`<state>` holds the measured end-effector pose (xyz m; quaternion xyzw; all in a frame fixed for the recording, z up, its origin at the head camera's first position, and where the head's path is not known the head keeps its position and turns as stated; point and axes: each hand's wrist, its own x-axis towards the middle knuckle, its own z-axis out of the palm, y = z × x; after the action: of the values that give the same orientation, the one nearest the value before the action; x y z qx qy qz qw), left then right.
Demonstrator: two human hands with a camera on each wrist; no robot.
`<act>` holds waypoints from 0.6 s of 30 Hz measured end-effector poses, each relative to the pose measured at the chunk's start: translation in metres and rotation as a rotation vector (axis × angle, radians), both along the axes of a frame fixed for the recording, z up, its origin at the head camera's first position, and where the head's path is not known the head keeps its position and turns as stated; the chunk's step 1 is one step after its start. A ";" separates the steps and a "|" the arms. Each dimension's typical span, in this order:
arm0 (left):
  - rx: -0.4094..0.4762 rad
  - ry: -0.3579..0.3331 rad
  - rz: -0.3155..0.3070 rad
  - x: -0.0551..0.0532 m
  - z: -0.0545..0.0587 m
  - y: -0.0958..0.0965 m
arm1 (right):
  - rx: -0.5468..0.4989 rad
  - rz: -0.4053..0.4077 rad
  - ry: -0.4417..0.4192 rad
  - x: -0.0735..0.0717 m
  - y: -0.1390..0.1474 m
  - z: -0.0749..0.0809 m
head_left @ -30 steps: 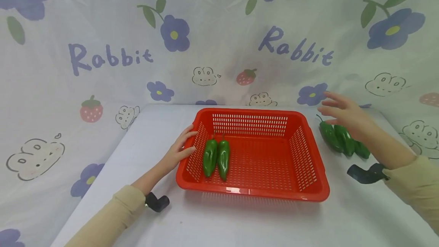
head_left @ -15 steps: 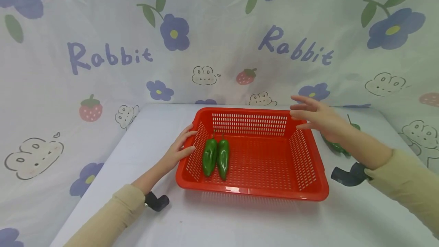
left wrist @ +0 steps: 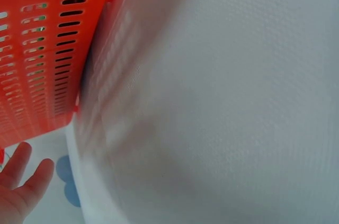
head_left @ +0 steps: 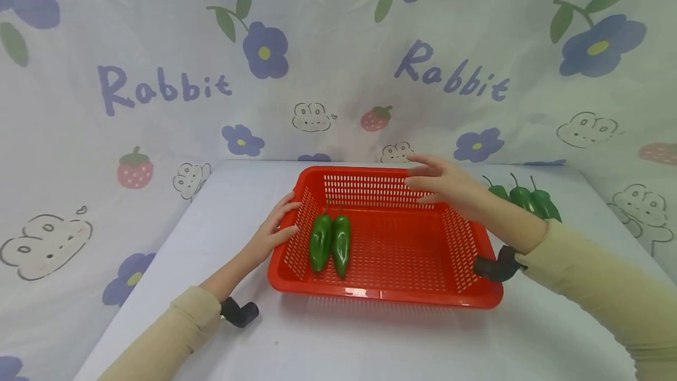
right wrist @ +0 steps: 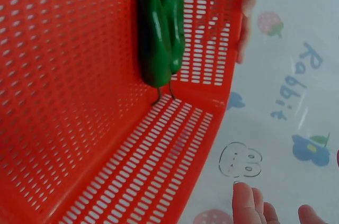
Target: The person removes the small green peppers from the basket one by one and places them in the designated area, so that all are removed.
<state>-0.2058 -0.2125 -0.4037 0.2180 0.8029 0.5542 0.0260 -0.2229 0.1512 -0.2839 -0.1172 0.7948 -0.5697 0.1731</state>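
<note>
Two green peppers lie side by side at the left end of the red basket [head_left: 386, 295]: an outer pepper [head_left: 320, 243] and an inner pepper [head_left: 341, 246]. My left hand [head_left: 268, 233] rests against the basket's left rim, its fingers extended along it; part of that hand shows low in the left wrist view. Above the basket's right back part hovers my right hand [head_left: 449, 186], fingers spread loosely, holding nothing. The right wrist view looks down into the basket, with its two peppers [right wrist: 153, 38] and the left hand's fingers [right wrist: 246, 23] at the rim.
Three more green peppers [head_left: 522, 197] lie on the white table [head_left: 328, 346] right of the basket, partly hidden by my right forearm. A patterned cloth [head_left: 338, 75] hangs behind the table. Each wrist carries a black camera mount [head_left: 240, 312].
My right hand has moved left, from over the peppers on the table to over the basket, with nothing in it. My left hand stays at the rim; the peppers have not moved.
</note>
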 end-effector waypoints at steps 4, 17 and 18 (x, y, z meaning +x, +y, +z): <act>0.001 -0.001 0.000 0.000 0.000 -0.001 | -0.038 0.012 0.001 -0.005 -0.011 -0.001; 0.004 -0.001 -0.002 0.000 0.000 -0.001 | -0.078 0.033 -0.074 -0.021 -0.047 -0.026; 0.002 -0.001 0.000 0.000 0.000 0.000 | -0.071 0.033 -0.083 -0.021 -0.050 -0.029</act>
<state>-0.2061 -0.2130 -0.4038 0.2179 0.8024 0.5549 0.0261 -0.2443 0.1012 -0.3128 -0.1128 0.7642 -0.5989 0.2111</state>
